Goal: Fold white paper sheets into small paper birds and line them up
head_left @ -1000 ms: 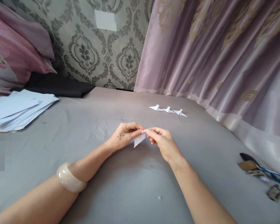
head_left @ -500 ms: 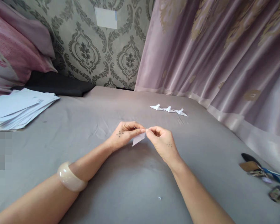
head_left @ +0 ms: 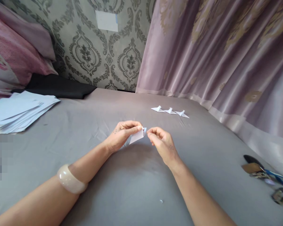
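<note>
Holding small folded paper between thumb and fingers, left hand had it over grey cloth. White folded pieces, three in row, lay beyond hands, seemingly complete; folded paper looked only partly shaped, so some folding probably was left. Right hand had fingertips pinched just beside paper's edge; contact or grip could not be told. Both forearms reached forward, converging.

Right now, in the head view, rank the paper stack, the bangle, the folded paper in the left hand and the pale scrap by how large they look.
1. Paper stack, cut off by the frame's left edge
2. Bangle
3. Folded paper, partly hidden by the left hand
4. Pale scrap
</note>
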The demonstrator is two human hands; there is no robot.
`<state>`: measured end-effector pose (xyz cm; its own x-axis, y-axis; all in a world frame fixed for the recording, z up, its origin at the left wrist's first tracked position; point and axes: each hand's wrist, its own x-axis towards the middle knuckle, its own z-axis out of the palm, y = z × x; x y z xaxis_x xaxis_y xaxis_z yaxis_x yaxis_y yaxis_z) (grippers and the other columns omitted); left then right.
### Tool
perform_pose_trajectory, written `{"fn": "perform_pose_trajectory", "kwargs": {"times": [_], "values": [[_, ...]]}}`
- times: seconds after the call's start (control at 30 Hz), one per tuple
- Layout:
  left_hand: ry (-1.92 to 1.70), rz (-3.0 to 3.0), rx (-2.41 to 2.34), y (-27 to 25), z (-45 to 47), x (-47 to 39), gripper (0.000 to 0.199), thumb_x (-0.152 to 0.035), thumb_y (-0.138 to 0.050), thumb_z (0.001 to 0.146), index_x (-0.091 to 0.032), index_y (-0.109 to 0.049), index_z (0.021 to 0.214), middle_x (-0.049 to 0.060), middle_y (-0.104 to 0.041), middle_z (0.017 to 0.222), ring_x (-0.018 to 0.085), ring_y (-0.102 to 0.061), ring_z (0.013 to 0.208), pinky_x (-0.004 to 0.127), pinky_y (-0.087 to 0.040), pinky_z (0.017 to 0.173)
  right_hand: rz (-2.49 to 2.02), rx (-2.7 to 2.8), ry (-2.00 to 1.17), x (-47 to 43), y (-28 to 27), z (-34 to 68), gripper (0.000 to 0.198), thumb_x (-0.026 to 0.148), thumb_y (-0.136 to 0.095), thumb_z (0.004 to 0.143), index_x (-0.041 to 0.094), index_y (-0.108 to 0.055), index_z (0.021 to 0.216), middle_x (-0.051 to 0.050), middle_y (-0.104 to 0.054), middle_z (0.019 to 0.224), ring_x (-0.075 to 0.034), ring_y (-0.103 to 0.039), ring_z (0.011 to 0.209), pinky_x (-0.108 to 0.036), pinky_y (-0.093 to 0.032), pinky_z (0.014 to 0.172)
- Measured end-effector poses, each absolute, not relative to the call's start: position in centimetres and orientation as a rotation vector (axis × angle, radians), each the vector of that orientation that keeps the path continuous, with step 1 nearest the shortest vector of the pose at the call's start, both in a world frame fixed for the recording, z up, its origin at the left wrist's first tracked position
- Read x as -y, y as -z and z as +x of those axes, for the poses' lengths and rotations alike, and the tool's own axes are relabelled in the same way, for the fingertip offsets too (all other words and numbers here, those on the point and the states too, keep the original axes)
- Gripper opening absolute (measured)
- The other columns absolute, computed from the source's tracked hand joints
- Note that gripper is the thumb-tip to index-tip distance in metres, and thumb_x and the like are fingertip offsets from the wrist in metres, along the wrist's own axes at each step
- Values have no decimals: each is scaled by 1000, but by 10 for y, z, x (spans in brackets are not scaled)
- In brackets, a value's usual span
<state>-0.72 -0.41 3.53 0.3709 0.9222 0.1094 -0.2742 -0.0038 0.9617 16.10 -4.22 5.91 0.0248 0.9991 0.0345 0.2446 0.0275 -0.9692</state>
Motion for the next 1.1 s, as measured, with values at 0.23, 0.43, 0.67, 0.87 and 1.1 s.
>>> {"fn": "perform_pose_trajectory", "kwargs": {"times": [0.23, 0.43, 0.67, 0.87, 1.1], "values": [[-1121, 1224, -734, -32, -6, 0, 22, -29, -71, 80, -19, -71, 99, 5, -69, 100, 15, -62, 93, 29, -46, 87, -1398, 1673, -763, 45, -46, 154, 17, 30, -59, 76, 20, -63, 90, 0, -62, 80, -10, -50, 57, -26, -45, 64], [-1035, 1581, -898, -14, -6, -8, 40, -25, -60, 83, -17, -57, 121, 12, -60, 123, 23, -54, 120, 38, -45, 98, -1526, 1826, -557, 43, -29, 155, 17, 24, -53, 80, 21, -66, 91, -2, -66, 82, -13, -56, 64, -27, -44, 66], [-980, 2023, -1461, -5, -14, -11, 37, -14, -55, 77, -16, -57, 115, 14, -56, 120, 28, -54, 114, 44, -44, 98, -1581, 1883, -580, 36, -21, 163, 19, 22, -52, 81, 21, -69, 89, -3, -68, 85, -14, -58, 66, -27, -44, 67], [-917, 1905, -1588, -24, -13, -3, 20, -9, -49, 73, -17, -62, 87, 2, -62, 80, 15, -57, 71, 28, -47, 69, -1569, 1951, -462, 33, -18, 166, 19, 18, -52, 84, 22, -70, 90, -3, -64, 90, -14, -59, 73, -26, -43, 71], [-764, 2188, -1331, -18, -5, 3, 13, -10, -54, 72, -16, -65, 76, 4, -62, 78, 15, -56, 69, 25, -44, 67, -1576, 2154, -364, 38, -20, 164, 18, 18, -52, 89, 22, -70, 88, -5, -63, 95, -17, -59, 90, -26, -41, 73]]}}
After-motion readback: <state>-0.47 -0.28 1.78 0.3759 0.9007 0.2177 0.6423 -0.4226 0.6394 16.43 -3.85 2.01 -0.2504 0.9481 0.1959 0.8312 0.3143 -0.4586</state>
